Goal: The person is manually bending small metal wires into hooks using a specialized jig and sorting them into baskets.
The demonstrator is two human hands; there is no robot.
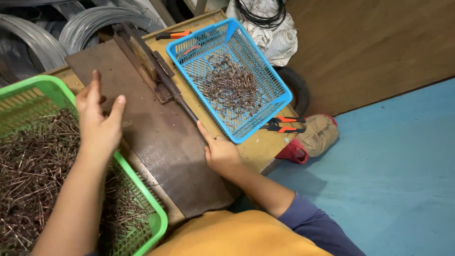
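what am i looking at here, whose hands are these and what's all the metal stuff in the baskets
This is one picture from a camera worn on a person's head, looking down at their own two bare hands at a workbench. The left hand is raised and open above a dark metal plate, beside a green basket full of short straight wire pieces. The right hand rests at the end of a long lever tool fixed to the plate. Whether it grips the handle is unclear. A blue basket holds bent wire pieces, with orange-handled pliers beside it.
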